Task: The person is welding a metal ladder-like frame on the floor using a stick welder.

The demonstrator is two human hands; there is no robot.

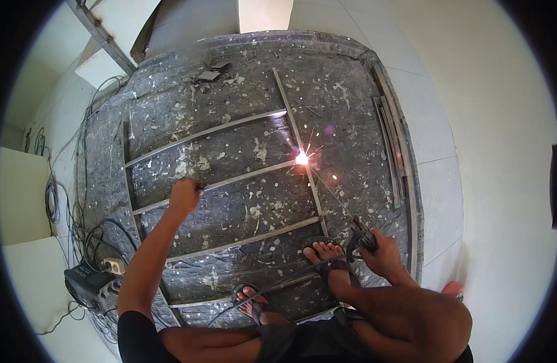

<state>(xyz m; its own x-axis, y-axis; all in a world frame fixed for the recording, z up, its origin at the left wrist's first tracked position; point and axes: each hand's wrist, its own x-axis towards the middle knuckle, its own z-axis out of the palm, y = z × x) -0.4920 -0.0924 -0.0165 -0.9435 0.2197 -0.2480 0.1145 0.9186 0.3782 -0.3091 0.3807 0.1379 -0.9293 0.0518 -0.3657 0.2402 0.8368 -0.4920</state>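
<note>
A ladder-like metal frame lies flat, with a long right side bar (315, 199) and several crossbars. My left hand (185, 196) is closed over one crossbar (248, 178); a small dark piece shows at its fingers, but I cannot make out what it is. In my right hand (387, 257) is a welding electrode holder (362, 236). A thin welding rod (333, 192) runs from its jaws up to the joint of that crossbar and the side bar. There a bright welding arc (301, 158) glows and throws sparks.
A paint-spattered dark mat (230, 145) lies under the frame. Loose metal bars (390, 148) rest along its right edge, and flat scraps (209, 75) at the far side. A welding machine (88, 281) and tangled cables (79, 224) are at left. My sandalled feet (324, 251) stand close.
</note>
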